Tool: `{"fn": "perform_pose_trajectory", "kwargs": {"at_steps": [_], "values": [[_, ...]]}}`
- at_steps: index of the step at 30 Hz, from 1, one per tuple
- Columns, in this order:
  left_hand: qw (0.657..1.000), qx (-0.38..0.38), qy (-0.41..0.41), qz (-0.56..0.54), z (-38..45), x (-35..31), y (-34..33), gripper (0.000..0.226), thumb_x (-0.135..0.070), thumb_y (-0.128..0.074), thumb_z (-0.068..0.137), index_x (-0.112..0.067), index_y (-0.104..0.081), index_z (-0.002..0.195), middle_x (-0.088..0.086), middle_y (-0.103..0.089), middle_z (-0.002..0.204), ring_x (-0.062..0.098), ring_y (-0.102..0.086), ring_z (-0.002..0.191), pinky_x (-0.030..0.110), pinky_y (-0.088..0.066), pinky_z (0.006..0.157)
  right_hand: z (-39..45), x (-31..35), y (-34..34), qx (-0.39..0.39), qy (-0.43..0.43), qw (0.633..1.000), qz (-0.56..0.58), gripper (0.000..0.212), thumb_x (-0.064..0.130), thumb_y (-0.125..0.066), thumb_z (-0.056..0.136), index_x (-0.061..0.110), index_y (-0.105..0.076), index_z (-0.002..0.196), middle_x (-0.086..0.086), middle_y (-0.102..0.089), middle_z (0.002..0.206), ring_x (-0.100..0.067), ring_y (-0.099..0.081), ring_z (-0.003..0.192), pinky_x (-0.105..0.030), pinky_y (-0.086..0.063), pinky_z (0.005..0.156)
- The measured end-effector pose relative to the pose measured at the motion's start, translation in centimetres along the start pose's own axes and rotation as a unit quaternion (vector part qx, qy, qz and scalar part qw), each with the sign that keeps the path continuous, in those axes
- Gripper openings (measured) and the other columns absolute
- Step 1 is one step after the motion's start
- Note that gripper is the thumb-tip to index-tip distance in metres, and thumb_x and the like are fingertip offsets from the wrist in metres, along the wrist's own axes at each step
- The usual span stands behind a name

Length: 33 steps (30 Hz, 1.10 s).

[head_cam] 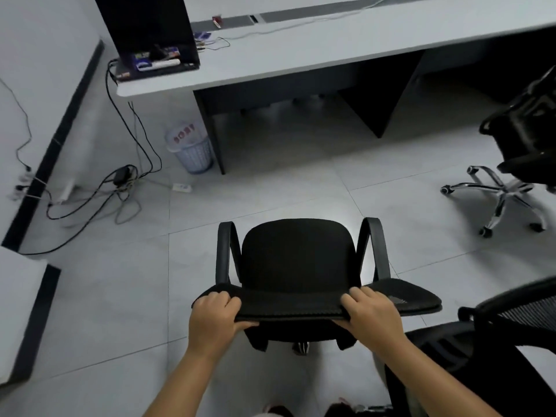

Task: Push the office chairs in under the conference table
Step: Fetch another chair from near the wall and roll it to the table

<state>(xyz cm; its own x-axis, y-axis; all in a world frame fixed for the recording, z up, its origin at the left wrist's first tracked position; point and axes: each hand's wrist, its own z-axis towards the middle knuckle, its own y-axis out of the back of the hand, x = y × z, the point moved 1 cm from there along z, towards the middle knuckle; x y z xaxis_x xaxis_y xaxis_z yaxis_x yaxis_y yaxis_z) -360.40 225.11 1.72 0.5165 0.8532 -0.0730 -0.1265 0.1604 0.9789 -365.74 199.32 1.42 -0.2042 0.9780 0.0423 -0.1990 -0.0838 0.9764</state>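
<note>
A black office chair [296, 257] with two curved armrests stands on the tiled floor in front of me, facing the conference table [316, 52]. My left hand [215, 317] and my right hand [371, 314] both grip the top edge of its mesh backrest, fingers curled over it. The long light-grey table with dark legs runs across the top, and an open gap of floor lies between it and the chair. A second black chair [523, 145] on a chrome star base stands at the right, away from the table. Part of a third chair [487, 347] shows at the lower right.
A white waste bin [191, 152] stands by the table's left leg. Loose cables and a power strip [120, 182] lie on the floor at the left near the wall. A dark monitor [144, 28] and small items sit on the table's left end.
</note>
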Motion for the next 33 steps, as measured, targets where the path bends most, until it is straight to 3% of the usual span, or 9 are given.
{"fn": "perform_pose_trajectory", "kwargs": {"at_steps": [4, 6, 9, 11, 15, 21, 27, 33], "values": [[1.000, -0.001, -0.002, -0.009, 1.2, 2.4, -0.5, 0.056, -0.052, -0.086, 0.028, -0.010, -0.053, 0.044, 0.003, -0.045, 0.040, 0.018, -0.043, 0.033, 0.021, -0.037, 0.036, 1.8, 0.9, -0.6, -0.025, 0.002, 0.999, -0.029, 0.044, 0.043, -0.090, 0.034, 0.015, -0.060, 0.048, 0.002, -0.054, 0.045, -0.017, -0.053, 0.038, -0.015, -0.038, 0.038], [1.000, -0.026, -0.013, 0.005, 2.3, 3.5, -0.8, 0.054, -0.057, -0.080, 0.040, -0.010, -0.052, 0.043, 0.002, -0.044, 0.040, 0.018, -0.043, 0.033, 0.021, -0.036, 0.036, 3.0, 0.7, -0.9, -0.038, -0.002, 0.999, -0.029, 0.043, 0.043, -0.090, 0.035, 0.015, -0.060, 0.048, 0.002, -0.055, 0.045, -0.016, -0.053, 0.038, -0.015, -0.039, 0.038], [0.996, -0.089, -0.028, 0.008, 4.3, 5.2, -1.7, 0.069, -0.068, -0.035, 0.079, -0.013, -0.053, 0.042, -0.001, -0.046, 0.040, 0.017, -0.045, 0.034, 0.022, -0.032, 0.042, 5.3, 0.3, -1.7, -0.050, -0.005, 0.998, -0.028, 0.045, 0.044, -0.090, 0.033, 0.016, -0.059, 0.047, 0.003, -0.055, 0.045, -0.016, -0.053, 0.038, -0.014, -0.038, 0.037], [0.992, -0.123, -0.029, 0.012, 5.9, 6.6, -2.0, 0.076, -0.068, -0.020, 0.084, -0.015, -0.054, 0.042, -0.002, -0.047, 0.040, 0.015, -0.046, 0.035, 0.020, -0.029, 0.045, 7.3, 0.1, -2.3, -0.060, -0.002, 0.998, -0.026, 0.045, 0.043, -0.091, 0.031, 0.016, -0.058, 0.047, 0.003, -0.055, 0.045, -0.016, -0.052, 0.038, -0.014, -0.038, 0.037], [0.995, -0.091, -0.027, 0.032, 10.0, 8.7, -2.2, 0.056, -0.063, -0.038, 0.064, -0.015, -0.056, 0.042, -0.003, -0.049, 0.040, 0.014, -0.047, 0.035, 0.015, -0.038, 0.040, 11.5, -1.0, -3.6, -0.077, -0.003, 0.997, -0.015, 0.043, 0.042, -0.091, 0.033, 0.016, -0.059, 0.047, 0.001, -0.055, 0.045, -0.016, -0.053, 0.037, -0.015, -0.040, 0.037], [0.996, -0.078, 0.009, 0.038, 16.4, 9.6, -3.4, 0.051, -0.064, -0.048, 0.058, -0.016, -0.058, 0.043, -0.005, -0.051, 0.041, 0.013, -0.048, 0.035, 0.014, -0.038, 0.040, 19.5, -5.7, -5.3, -0.084, 0.027, 0.996, 0.011, 0.045, 0.042, -0.091, 0.030, 0.017, -0.058, 0.047, 0.004, -0.055, 0.045, -0.016, -0.053, 0.039, -0.016, -0.040, 0.038], [0.995, -0.082, 0.030, 0.051, 23.4, 10.3, -4.1, 0.070, -0.070, -0.023, 0.076, -0.018, -0.057, 0.042, -0.007, -0.051, 0.041, 0.010, -0.048, 0.035, 0.011, -0.037, 0.039, 27.2, -10.4, -6.1, -0.059, 0.057, 0.996, 0.026, 0.045, 0.044, -0.091, 0.026, 0.018, -0.059, 0.046, 0.005, -0.054, 0.043, -0.015, -0.053, 0.038, -0.014, -0.040, 0.039], [0.997, -0.042, 0.047, 0.050, 29.3, 12.2, -5.2, 0.053, -0.064, -0.036, 0.064, -0.020, -0.059, 0.043, -0.009, -0.053, 0.043, 0.009, -0.049, 0.036, 0.012, -0.037, 0.039, 32.6, -13.2, -7.4, -0.057, 0.062, 0.996, 0.025, 0.046, 0.043, -0.091, 0.026, 0.017, -0.059, 0.046, 0.003, -0.054, 0.044, -0.017, -0.053, 0.037, -0.015, -0.040, 0.038]]}}
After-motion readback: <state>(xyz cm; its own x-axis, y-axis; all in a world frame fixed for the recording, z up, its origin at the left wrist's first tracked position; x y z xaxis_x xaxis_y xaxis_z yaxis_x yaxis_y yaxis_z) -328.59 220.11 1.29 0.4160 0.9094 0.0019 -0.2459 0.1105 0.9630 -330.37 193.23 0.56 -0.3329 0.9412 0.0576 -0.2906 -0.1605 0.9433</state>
